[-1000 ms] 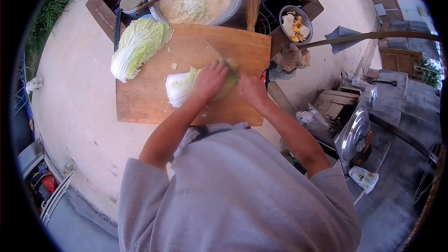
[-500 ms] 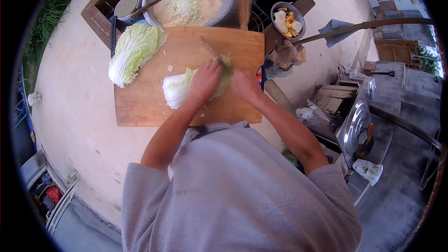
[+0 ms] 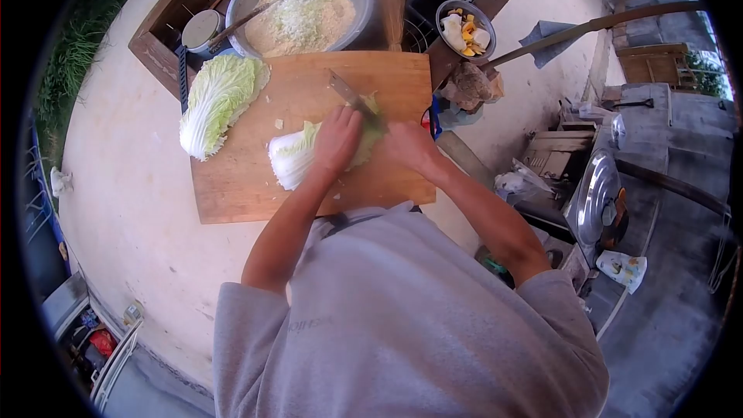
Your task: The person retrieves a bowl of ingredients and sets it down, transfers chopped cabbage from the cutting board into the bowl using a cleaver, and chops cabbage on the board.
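Observation:
A piece of napa cabbage [image 3: 289, 158] lies on the wooden cutting board [image 3: 232, 193], white base toward the left. My left hand [image 3: 337, 138] presses down on its leafy part, fingers bent over it. In my right hand [image 3: 412, 145] is a kitchen knife [image 3: 350, 91], gripped at the handle. Its blade slants up and left, just past my left fingertips and over the cabbage's leafy end. That end is partly hidden by the hands and blade. A second napa cabbage piece [image 3: 222, 101] rests at the board's upper left. Small white scraps lie on the board.
Beyond the board stands a large basin [image 3: 364, 19] of pale crumbly mix and chopped greens, a stick leaning in it. A straw brush [image 3: 392, 15] and a bowl [image 3: 491, 29] of white and yellow pieces are to its right. A lidded can [image 3: 203, 31] sits left.
The knife blade has tipped so that more of its flat side shows. Both hands stay at the cabbage. The whole view has shifted slightly.

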A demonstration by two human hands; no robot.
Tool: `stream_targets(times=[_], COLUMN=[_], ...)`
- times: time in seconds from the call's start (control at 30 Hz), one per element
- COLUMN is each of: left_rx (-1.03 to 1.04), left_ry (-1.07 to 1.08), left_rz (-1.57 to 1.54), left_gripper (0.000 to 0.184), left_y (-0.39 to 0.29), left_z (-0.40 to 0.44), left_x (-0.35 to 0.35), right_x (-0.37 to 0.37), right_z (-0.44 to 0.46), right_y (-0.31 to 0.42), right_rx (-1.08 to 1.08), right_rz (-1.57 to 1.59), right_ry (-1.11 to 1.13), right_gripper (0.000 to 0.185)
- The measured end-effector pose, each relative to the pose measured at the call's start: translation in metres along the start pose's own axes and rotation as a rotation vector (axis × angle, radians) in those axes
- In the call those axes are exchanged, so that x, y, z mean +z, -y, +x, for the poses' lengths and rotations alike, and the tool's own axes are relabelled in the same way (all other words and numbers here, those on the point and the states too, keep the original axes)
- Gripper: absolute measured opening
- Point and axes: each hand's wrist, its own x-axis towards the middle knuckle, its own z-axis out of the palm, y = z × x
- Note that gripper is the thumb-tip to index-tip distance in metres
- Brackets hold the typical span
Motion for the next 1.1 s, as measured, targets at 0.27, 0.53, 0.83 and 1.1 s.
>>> stream_targets(times=[0.27,0.53,0.83,1.1], left_rx=[-0.009,-0.052,-0.052,-0.063], left_ry=[-0.054,-0.064,-0.111,-0.119], left_rz=[-0.023,-0.028,-0.062,-0.1], left_gripper=[0.015,0.013,0.012,0.012], left_y=[-0.003,-0.006,-0.002,-0.006], left_z=[0.0,-0.002,-0.004,-0.005], left_x=[-0.004,-0.003,0.001,-0.005], right_x=[0.028,-0.001,0.014,0.013], right_z=[-0.004,-0.02,-0.008,-0.014], right_y=[0.002,0.002,0.008,0.027], right_rx=[0.073,-0.021,-0.009,0.036], right_rz=[-0.082,0.002,0.03,-0.074], right_ry=[0.076,0.112,-0.025,0.004], right_gripper=[0.02,0.022,0.017,0.019])
